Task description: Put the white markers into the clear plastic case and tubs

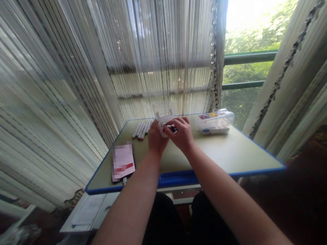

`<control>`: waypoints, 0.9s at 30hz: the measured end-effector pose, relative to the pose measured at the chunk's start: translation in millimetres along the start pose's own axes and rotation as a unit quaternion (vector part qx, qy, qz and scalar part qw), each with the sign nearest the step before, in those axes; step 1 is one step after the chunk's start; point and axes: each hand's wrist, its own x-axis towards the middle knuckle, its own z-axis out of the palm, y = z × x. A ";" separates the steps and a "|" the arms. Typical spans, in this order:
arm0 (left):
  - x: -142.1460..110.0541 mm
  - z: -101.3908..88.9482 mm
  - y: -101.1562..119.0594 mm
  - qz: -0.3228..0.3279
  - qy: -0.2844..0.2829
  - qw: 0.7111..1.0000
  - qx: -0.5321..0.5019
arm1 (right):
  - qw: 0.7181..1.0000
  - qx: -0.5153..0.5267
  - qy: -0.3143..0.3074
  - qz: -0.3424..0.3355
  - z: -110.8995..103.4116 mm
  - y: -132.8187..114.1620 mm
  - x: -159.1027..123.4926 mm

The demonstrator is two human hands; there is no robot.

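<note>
Desk [218, 156] first: flat, pale top, blue edge. Clear case [215, 121] far right on it, stiff-looking plastic, probably light; grip by the side walls.

Screen device [123, 159] near left, white plug at its near edge. Likely slick, glass-faced; hold by the rims.

Left hand [155, 137]: fingers wrapped on the left side of the small clear box. Right hand [182, 131]: fingers bent in at the box mouth, at the contents. Can't tell if they're clamped on a piece or just touching.

Small clear box [161, 126]: between the hands, above the far middle of the desk, lid [164, 110] up on the far side. Reads as thin hard plastic: light, stiff, a bit slippery, could crack if squeezed hard. Best hold is low on the body walls. Keep load off the lid; hinge is probably the weak spot.

Markers [141, 130]: far left, side by side, just left of the left hand. Rigid, light, will roll; pinch mid-barrel.

Small dark pieces [173, 129]: in the box by the right fingertips. Too blurred to ID. Probably light; fingertip pinch.
</note>
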 end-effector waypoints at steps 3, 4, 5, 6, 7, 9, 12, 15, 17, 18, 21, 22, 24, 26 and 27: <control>-0.2 0.5 -1.1 -0.006 -0.011 1.000 -0.001 | 1.000 0.000 0.000 -0.001 0.5 1.4 0.3; -0.2 0.5 -1.2 -0.005 -0.011 1.000 -0.004 | 1.000 0.000 0.000 0.000 0.7 1.8 0.4; -0.1 0.3 -1.2 -0.002 -0.009 1.000 -0.007 | 1.000 0.000 0.001 0.001 0.8 2.2 0.5; -0.1 0.1 -0.9 0.000 -0.004 1.000 -0.010 | 1.000 0.001 0.002 0.001 1.0 2.5 0.5; -0.2 -0.2 -0.6 0.000 0.001 1.000 -0.014 | 1.000 0.003 0.003 0.000 1.0 2.8 0.5; -0.4 -1.0 0.4 -0.006 0.007 1.000 -0.022 | 1.000 0.004 0.002 -0.005 1.1 3.3 0.1; -0.8 -2.6 2.6 -0.022 -0.003 0.999 -0.034 | 1.000 0.001 0.002 -0.010 1.2 3.4 -0.5; -0.2 -4.6 4.9 -0.033 -0.012 0.999 -0.042 | 1.000 0.001 0.008 -0.016 0.7 2.6 -0.7; 0.6 -5.8 6.5 -0.042 -0.012 0.998 -0.042 | 1.000 0.003 0.018 -0.021 -0.2 2.0 -0.7; 0.9 -6.2 7.2 -0.047 -0.012 0.998 -0.041 | 0.999 0.006 0.022 -0.024 -0.8 1.7 -0.8; 1.7 -7.0 9.5 -0.064 -0.025 0.997 -0.039 | 0.999 0.012 0.025 -0.035 -2.6 1.8 -1.4; 1.9 -7.1 10.1 -0.069 -0.032 0.996 -0.038 | 0.999 0.012 0.026 -0.038 -3.0 2.1 -1.7; 2.2 -7.2 11.1 -0.077 -0.046 0.995 -0.034 | 0.999 0.008 0.029 -0.042 -3.5 2.7 -2.2; 2.6 -7.4 11.6 -0.078 -0.058 0.995 -0.033 | 0.999 0.004 0.025 -0.048 -3.8 3.0 -2.3; 2.7 -7.5 11.6 -0.077 -0.060 0.995 -0.033 | 0.998 0.003 0.023 -0.050 -3.9 3.1 -2.3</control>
